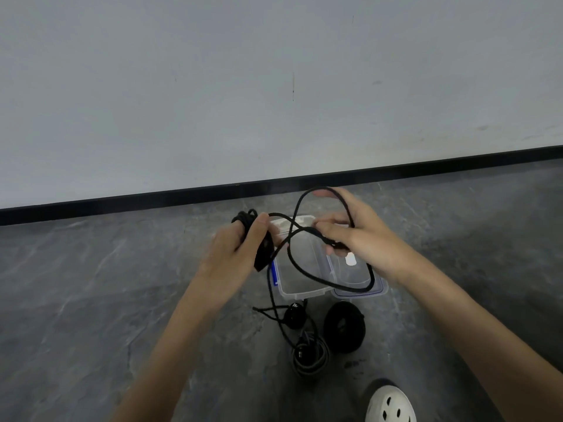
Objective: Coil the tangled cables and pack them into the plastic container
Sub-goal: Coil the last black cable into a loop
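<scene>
The black cable [293,236] was held up in the air between both hands, above the clear plastic container [301,292]; its loose length crossed over itself between the hands, arched over the top of the right hand [362,236], hung down across the open container and trailed on to the floor [122,284] in front of it; the left hand [234,254] had its fingers curled round a wound bundle [245,219] of the same cable, turns of it showing past the fingertips; the right hand's fingers [329,226] were bent in and pinched the cable near the middle of the loop, though blur hid exactly how they met; the container stood on the floor just under the hands, open, with its lid [359,295], edged by a blue seal, lying right beside it under the right wrist; nearer the person, just in front of the container, lay a small black round item [295,316], a black ring-shaped roll [353,333] to its right, and a grey coil of cable [310,359] nearest the camera; a white perforated shoe [390,403] showed at the bottom edge; beyond the container a black skirting board [304,178] ran along the foot of a pale wall [274,86].
</scene>
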{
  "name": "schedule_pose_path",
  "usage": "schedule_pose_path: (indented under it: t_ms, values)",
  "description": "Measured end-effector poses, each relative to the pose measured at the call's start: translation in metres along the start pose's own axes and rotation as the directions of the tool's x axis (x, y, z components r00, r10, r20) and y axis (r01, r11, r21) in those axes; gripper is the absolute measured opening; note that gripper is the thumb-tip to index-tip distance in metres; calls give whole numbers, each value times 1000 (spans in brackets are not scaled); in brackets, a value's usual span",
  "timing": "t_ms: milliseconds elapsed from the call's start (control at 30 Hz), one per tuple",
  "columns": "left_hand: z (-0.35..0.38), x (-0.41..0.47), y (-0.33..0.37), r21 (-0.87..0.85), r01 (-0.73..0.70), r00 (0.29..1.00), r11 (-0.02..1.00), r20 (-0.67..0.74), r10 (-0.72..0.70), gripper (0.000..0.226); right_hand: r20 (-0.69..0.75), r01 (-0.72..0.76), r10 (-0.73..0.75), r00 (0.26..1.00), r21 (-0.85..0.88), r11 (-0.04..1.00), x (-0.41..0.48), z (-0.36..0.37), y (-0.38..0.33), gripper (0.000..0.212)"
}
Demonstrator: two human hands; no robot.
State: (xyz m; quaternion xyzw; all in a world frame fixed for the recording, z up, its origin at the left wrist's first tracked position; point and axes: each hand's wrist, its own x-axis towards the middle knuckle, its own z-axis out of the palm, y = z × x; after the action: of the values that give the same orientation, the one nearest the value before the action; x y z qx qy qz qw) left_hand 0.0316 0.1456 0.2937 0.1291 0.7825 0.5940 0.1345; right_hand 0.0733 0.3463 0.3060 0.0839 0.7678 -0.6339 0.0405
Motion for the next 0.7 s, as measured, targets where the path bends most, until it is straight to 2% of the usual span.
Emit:
schedule_pose_path:
  t_ms: [167,233,300,367,433,500,567,600,633,667,700]
  values:
    - [-2,-2,7,-149,-20,988,989,145,42,42,-19,9,-6,1000,157,988,3,-5,3,57]
    - [-3,-4,8,-158,3,983,987,180,26,42,-78,23,-7,997,214,977,5,-6,2,52]
    - [-1,-5,8,-184,22,983,983,184,12,40,-165,15,10,986,153,988,5,-6,2,46]
    - [2,-5,8,-203,22,993,979,119,3,39,-213,-85,84,973,2,996,3,-6,4,52]
    - [3,-3,8,-206,28,1000,978,10,-27,40,-205,-222,209,956,-46,974,1,-7,4,69]
    - [4,-1,6,-208,43,994,977,-90,-63,45,-179,-297,308,934,88,951,-1,-8,1,76]
    - [3,1,5,-205,52,984,977,-159,-85,47,-250,-307,370,895,258,916,-1,-5,-2,66]
    - [3,2,4,-204,53,978,978,-186,-92,45,-346,-258,348,871,281,924,-2,-2,-2,55]
    - [3,3,3,-197,53,973,979,-211,-95,42,-466,-164,264,844,244,956,-5,3,-3,43]
    - [4,3,2,-181,55,967,982,-235,-97,41,-577,-29,94,811,121,992,-10,10,-5,29]
    - [4,4,1,-160,56,961,986,-258,-96,40,-614,109,-127,779,-67,992,-16,16,-9,17]
